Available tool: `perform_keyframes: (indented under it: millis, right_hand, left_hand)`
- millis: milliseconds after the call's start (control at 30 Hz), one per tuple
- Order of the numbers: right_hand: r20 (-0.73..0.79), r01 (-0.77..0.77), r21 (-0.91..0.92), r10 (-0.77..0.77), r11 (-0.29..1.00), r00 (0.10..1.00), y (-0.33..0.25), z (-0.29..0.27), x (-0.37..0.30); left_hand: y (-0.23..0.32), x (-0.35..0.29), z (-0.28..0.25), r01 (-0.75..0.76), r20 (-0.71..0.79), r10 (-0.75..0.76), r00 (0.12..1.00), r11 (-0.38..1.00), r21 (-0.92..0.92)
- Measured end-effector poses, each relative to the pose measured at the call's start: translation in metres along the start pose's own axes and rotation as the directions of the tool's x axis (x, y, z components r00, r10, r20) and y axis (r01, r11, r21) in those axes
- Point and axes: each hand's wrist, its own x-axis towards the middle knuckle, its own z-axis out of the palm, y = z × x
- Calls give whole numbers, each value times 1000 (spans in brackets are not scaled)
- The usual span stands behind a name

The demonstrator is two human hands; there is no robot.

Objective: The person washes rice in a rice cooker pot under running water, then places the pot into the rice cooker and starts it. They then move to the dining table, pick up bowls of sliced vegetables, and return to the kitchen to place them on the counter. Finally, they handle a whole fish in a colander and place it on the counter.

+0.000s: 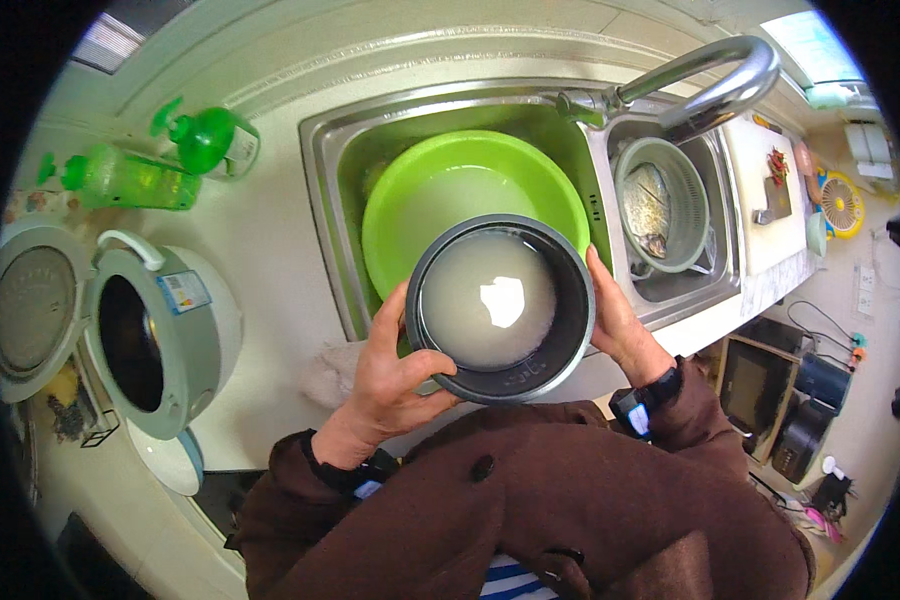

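Between both hands I hold a dark round rice cooker inner pot (435, 372) with cloudy whitish water (460, 305) in it. My left hand (395, 370) grips its left side, thumb over the rim. My right hand (622, 318) is closed against its right side, its fingers partly hidden behind the wall. The pot hangs over the near edge of a bright green basin (385, 225), which stands in the left sink bowl and also holds cloudy water. At the left, a pale green rice cooker (215, 320) stands with its lid raised and its inside dark.
A chrome faucet (740, 85) arches over the right sink bowl, where a grey-green colander (698, 225) holds a fish (652, 205). Green pump bottles (135, 180) stand at the back left. A white cutting board (760, 190) with red peppers lies right of the sink.
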Motion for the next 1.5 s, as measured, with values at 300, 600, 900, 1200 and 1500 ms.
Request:
perform_keyframes:
  millis: [300, 600, 900, 1200, 1500]
  right_hand:
    - [129, -41, -115, 56, 992, 990, -1, 0, 6]
    - [433, 244, -472, -19, 847, 901, -52, 124, 13]
    - [609, 529, -695, 8, 486, 793, 9, 216, 50]
    - [895, 902, -322, 217, -288, 389, 118, 182, 49]
    - [763, 302, -247, -7, 920, 646, 88, 229, 6]
  left_hand:
    - [36, -31, -27, 96, -200, -55, 978, 975, 200]
    - [100, -65, -78, 247, -508, -63, 859, 920, 304]
    - [132, -129, -116, 455, -734, -29, 679, 801, 389]
    - [148, -183, -125, 536, -793, 40, 608, 717, 447]
    - [148, -192, -96, 527, -819, -9, 574, 769, 361]
